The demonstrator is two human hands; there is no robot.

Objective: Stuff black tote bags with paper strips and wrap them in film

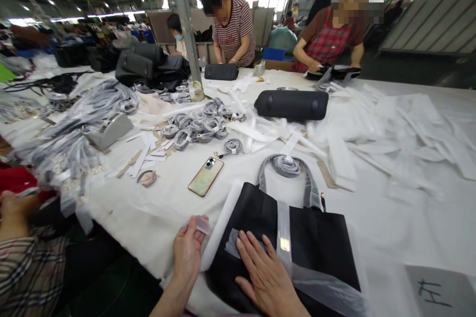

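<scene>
A black handbag (320,242) lies flat in front of me, its handles (310,185) wrapped in clear film. A translucent strip (283,215) runs down its front over a gold-coloured clasp (285,243). My right hand (262,267) rests flat on the bag, fingers spread, partly over a small greyish translucent piece (233,243). Beside the bag's left edge, my left hand (189,247) pinches a piece of clear film (203,225). A white foam sheet (223,225) shows along that edge. Coiled straps (285,164) sit inside the handle loop.
A phone (206,176), coiled straps (203,124) and a tape dispenser (111,130) lie on the table. Another black bag (292,104) stands beyond, near white foam strips (401,133). Co-workers (234,29) stand across the table; a person's arm (17,218) is at left.
</scene>
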